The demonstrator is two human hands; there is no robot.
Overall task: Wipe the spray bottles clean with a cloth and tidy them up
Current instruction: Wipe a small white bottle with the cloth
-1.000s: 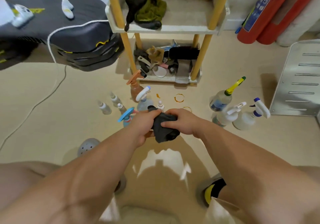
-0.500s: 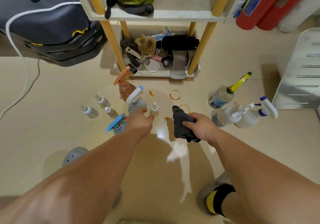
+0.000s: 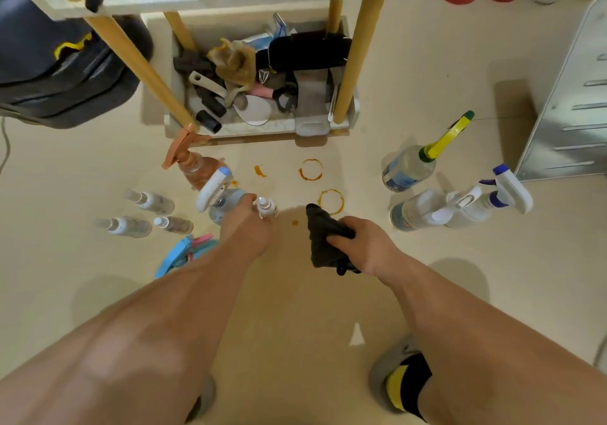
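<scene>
Centrally, just above mid-frame, the left hand reaches the small spray bottle standing on the floor. Its white cap shows just past the knuckles, while the body is hidden behind the fingers, so whether they are closed around it cannot be told. To its right, the right hand holds a bunched dark cloth, fingers curled round the wad.

Three similar small bottles stand at centre left. An orange trigger bottle and a blue-and-white trigger bottle stand just beyond the left hand, and a blue trigger bottle lies beside the left forearm. Larger bottles cluster at centre right. Orange ring stains mark the floor before the shelf unit.

Handling, as judged: the small bottle is probably light, rigid plastic, easily tipped, and possibly slick if wet. It is best pinched round the body below the cap, leaving the nozzle clear for the cloth. The cloth is soft and conforms to it.
</scene>
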